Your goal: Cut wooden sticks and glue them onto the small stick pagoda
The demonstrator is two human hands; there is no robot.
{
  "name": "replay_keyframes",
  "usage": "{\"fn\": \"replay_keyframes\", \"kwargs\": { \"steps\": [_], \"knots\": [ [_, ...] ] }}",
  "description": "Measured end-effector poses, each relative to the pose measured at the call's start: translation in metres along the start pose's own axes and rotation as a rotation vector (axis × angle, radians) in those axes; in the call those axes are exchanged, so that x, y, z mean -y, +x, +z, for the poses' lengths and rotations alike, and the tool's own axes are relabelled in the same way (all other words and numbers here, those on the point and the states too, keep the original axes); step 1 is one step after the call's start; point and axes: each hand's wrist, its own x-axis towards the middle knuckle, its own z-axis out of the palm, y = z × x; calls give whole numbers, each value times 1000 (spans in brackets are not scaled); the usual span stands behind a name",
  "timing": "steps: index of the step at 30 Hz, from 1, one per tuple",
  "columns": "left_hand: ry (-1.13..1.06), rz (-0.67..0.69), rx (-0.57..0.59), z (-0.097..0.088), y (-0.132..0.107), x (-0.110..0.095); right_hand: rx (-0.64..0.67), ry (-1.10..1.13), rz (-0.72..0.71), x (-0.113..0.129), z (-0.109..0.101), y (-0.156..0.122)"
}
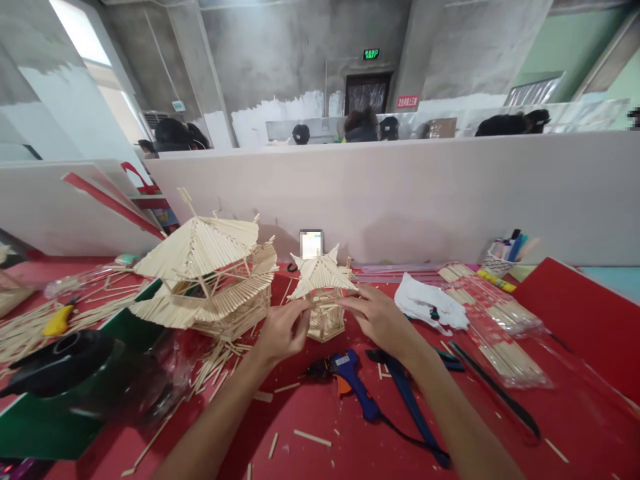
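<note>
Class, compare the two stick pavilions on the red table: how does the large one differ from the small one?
The large pavilion has two stacked roof tiers; the small pavilion has one roof. The large pavilion stands untouched, while the left hand and right hand grip the small pavilion's roof edges. Both are built of pale wooden sticks with peaked roofs.

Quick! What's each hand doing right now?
Left hand: fingers closed on the roof edge of the small stick pavilion.
Right hand: fingers closed on the opposite roof edge.
</note>
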Motion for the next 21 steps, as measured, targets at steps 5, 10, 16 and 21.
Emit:
{"fn": "replay_keyframes", "kwargs": {
  "steps": [5, 10, 16, 21],
  "knots": [
    [31, 45, -26, 7, -5, 10, -34, 2, -40, -3, 5, -4],
    [18, -31, 49, 6, -12, 11, -19, -15, -13, -3, 8, -7],
    [-51, -106, 144, -1, -19, 12, -37, 37, -18, -1, 9, -8],
    [-61, -37, 154, -4, -18, 16, -45, 47, 6, -1, 8, -9]
  ]
}}
